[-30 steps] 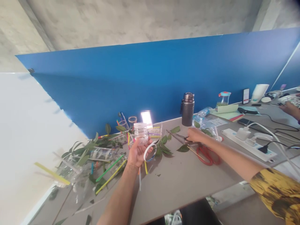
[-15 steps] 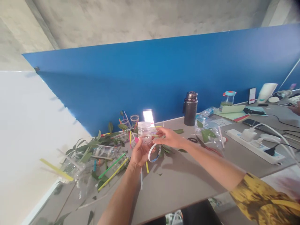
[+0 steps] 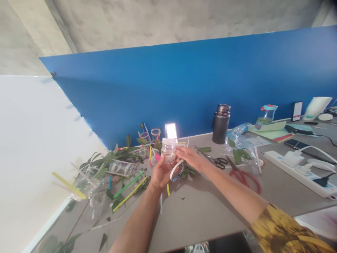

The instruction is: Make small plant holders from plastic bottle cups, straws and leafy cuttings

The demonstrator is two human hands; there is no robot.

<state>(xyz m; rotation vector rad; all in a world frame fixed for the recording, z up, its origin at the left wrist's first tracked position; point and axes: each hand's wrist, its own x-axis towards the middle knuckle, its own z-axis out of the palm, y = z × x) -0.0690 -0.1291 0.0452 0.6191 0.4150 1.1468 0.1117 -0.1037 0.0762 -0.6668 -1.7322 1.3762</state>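
Well, across the grey desk (image 3: 200, 218), leaves (image 3: 102, 162) and coloured straws (image 3: 129, 188) heap left of the clear plastic bottle (image 3: 168, 150), and two pairs of scissors (image 3: 243, 179) lie right of it. The left hand (image 3: 162, 172) cups that bottle from below, half curled; the right hand (image 3: 191, 158) presses its side, fingers nearly straight. A thin plastic ring (image 3: 177, 170) hangs just beside the left hand, its hold unclear.

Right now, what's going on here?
A person's left hand cradles a small clear plastic bottle, and the fingers of the right hand rest against it. A thin plastic ring sits by the left fingers. On the grey table, a heap of leaves, coloured straws and clear plastic pieces lies to the left, with black-handled scissors and red-handled scissors to the right.
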